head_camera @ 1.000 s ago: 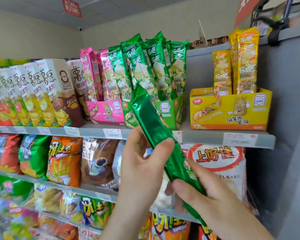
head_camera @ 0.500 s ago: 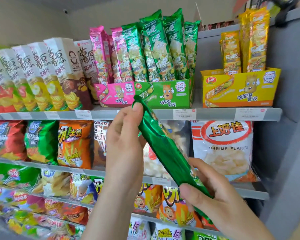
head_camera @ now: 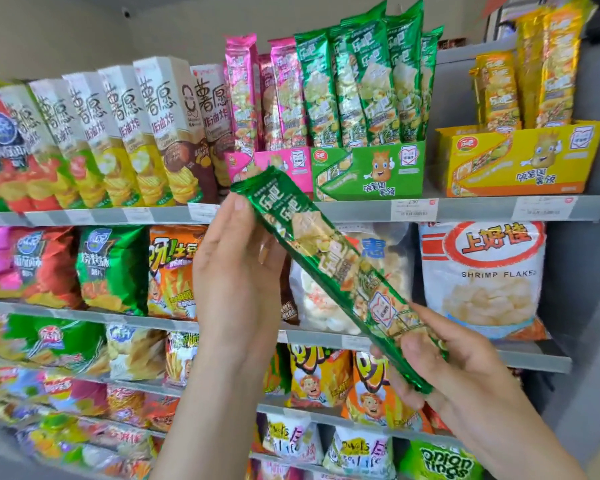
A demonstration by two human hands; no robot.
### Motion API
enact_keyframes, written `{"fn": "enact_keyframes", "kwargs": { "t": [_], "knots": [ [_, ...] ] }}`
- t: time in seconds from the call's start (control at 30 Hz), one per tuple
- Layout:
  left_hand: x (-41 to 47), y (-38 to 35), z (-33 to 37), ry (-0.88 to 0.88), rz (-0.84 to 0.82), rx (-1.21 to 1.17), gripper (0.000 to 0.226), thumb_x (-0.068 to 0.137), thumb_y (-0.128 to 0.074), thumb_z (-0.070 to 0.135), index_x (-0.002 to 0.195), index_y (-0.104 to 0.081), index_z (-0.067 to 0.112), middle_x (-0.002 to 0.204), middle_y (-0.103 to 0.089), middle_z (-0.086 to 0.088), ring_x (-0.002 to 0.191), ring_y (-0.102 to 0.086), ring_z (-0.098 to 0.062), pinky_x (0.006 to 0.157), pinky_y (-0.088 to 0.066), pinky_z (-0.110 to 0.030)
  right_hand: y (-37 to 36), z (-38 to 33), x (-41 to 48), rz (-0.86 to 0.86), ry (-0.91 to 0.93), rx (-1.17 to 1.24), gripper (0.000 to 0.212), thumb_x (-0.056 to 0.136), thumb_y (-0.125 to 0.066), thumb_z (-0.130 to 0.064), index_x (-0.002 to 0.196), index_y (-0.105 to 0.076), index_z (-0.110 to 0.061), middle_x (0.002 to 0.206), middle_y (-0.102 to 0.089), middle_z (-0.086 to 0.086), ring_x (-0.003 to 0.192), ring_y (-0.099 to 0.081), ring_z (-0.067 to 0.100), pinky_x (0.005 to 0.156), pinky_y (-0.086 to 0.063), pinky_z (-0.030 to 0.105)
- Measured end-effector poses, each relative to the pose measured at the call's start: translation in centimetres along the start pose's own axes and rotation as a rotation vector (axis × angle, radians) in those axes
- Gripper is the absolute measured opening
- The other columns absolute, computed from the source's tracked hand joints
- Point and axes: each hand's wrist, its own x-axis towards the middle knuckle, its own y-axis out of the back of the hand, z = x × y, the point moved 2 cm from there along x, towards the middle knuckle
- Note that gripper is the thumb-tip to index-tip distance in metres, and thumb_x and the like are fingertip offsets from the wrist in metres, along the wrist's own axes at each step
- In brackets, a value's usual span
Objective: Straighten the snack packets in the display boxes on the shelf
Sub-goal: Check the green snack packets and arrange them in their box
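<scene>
Green packet (head_camera: 329, 268) in both hands

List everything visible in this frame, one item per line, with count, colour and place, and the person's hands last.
Held packet: one, green, tilted in front of the shelves, between both hands.
Green display box: one, top shelf centre, green packets standing in it.
Pink display box: one, left of the green box, pink packets standing in it.
Yellow display box: one, top shelf right, a few yellow packets.
Tall cartons: a row, white and tan, top shelf left.
Shrimp flakes bag: one, white with red, second shelf right.
Snack bags: many, mixed colours, lower shelves.
Price tags: several, white, shelf edges.
Left hand: holds the packet's upper end.
Right hand: holds its lower end.
</scene>
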Motion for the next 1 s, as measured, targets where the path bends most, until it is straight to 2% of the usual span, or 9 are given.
{"fn": "enact_keyframes", "kwargs": {
  "t": [0.13, 0.27, 0.43, 0.57, 0.63, 0.7, 0.8, 0.93, 1.0],
  "knots": [
    [0.3, 0.9, 1.2, 0.000, 0.065, 0.170, 0.037, 0.088, -0.058, 0.044, 0.056, -0.064, 0.027, 0.058, -0.047, 0.014, 0.054, -0.045, -0.004, 0.054, -0.045, -0.016, -1.0, -0.2, -0.3, 0.112, 0.065, -0.212, 0.063, 0.071, -0.074, -0.065, 0.128, -0.060, -0.043, 0.072, -0.066, -0.004, 0.055, -0.049, 0.015, 0.055, -0.045, 0.022],
    [1.0, 2.3, 1.5, -0.016, 0.101, 0.210, 0.014, 0.085, -0.070, 0.030, 0.072, -0.075, 0.027, 0.067, -0.057, 0.010, 0.058, -0.047, -0.006, 0.055, -0.042, -0.020, -2.0, -0.6, -0.5, 0.156, 0.136, -0.365, 0.058, 0.070, -0.070, -0.067, 0.124, -0.059, -0.051, 0.096, -0.074, -0.016, 0.061, -0.058, 0.009, 0.051, -0.050, 0.030],
    [1.2, 3.0, 1.3, 0.010, 0.084, 0.157, 0.009, 0.074, -0.073, 0.032, 0.080, -0.076, 0.025, 0.082, -0.066, 0.005, 0.072, -0.058, -0.011, 0.067, -0.048, -0.029, -2.4, -0.4, -0.1, 0.187, 0.115, -0.360, 0.055, 0.069, -0.072, -0.061, 0.122, -0.060, -0.053, 0.110, -0.072, -0.016, 0.067, -0.060, 0.008, 0.051, -0.057, 0.027],
    [1.3, 3.2, 1.3, -0.018, 0.079, 0.086, 0.009, 0.078, -0.067, 0.027, 0.074, -0.076, 0.026, 0.072, -0.067, 0.009, 0.059, -0.059, -0.006, 0.054, -0.049, -0.022, -2.6, -0.4, 0.3, 0.151, 0.047, -0.194, 0.064, 0.069, -0.070, -0.071, 0.126, -0.061, -0.043, 0.116, -0.071, -0.004, 0.090, -0.070, 0.015, 0.066, -0.057, 0.034],
    [1.6, 3.3, 1.4, -0.041, 0.108, 0.030, 0.016, 0.084, -0.063, 0.024, 0.072, -0.074, 0.025, 0.064, -0.063, 0.010, 0.052, -0.053, -0.005, 0.048, -0.044, -0.018, -2.7, -0.3, 0.5, 0.080, -0.066, 0.056, 0.068, 0.069, -0.070, -0.072, 0.123, -0.065, -0.032, 0.110, -0.072, 0.011, 0.068, -0.066, 0.020, 0.057, -0.053, 0.028],
    [1.8, 3.6, 1.3, -0.063, 0.158, -0.017, 0.014, 0.090, -0.060, 0.021, 0.079, -0.069, 0.022, 0.063, -0.056, 0.008, 0.055, -0.045, -0.006, 0.048, -0.042, -0.017, -2.8, -0.4, 0.4, 0.002, -0.140, 0.117, 0.064, 0.074, -0.070, -0.067, 0.121, -0.067, -0.025, 0.104, -0.071, 0.021, 0.049, -0.057, 0.017, 0.045, -0.043, 0.019],
    [2.1, 3.8, 1.1, -0.048, 0.129, -0.109, 0.012, 0.097, -0.054, 0.026, 0.093, -0.063, 0.020, 0.078, -0.063, 0.004, 0.066, -0.056, -0.006, 0.058, -0.047, -0.018, -3.2, -0.5, 0.6, -0.006, -0.098, 0.095, 0.061, 0.072, -0.076, -0.060, 0.119, -0.069, -0.022, 0.100, -0.071, 0.024, 0.048, -0.055, 0.016, 0.043, -0.042, 0.019],
    [1.6, 3.0, 0.4, -0.030, 0.045, 0.148, 0.052, 0.092, -0.057, 0.028, 0.138, -0.044, 0.007, 0.111, -0.064, -0.003, 0.087, -0.062, -0.008, 0.071, -0.051, -0.020, -4.4, -0.3, 1.0, 0.155, 0.000, 0.001, 0.066, 0.056, -0.082, -0.066, 0.111, -0.073, -0.030, 0.104, -0.074, 0.012, 0.058, -0.064, 0.020, 0.052, -0.051, 0.024],
    [1.0, 2.5, -0.1, -0.004, -0.007, 0.118, 0.064, 0.086, -0.066, 0.023, 0.142, -0.039, 0.007, 0.115, -0.065, -0.005, 0.089, -0.061, -0.014, 0.076, -0.050, -0.031, -5.0, -0.3, 1.1, 0.190, 0.041, -0.021, 0.066, 0.054, -0.083, -0.066, 0.110, -0.072, -0.034, 0.104, -0.075, 0.006, 0.063, -0.069, 0.022, 0.056, -0.054, 0.025]
  ]
}}
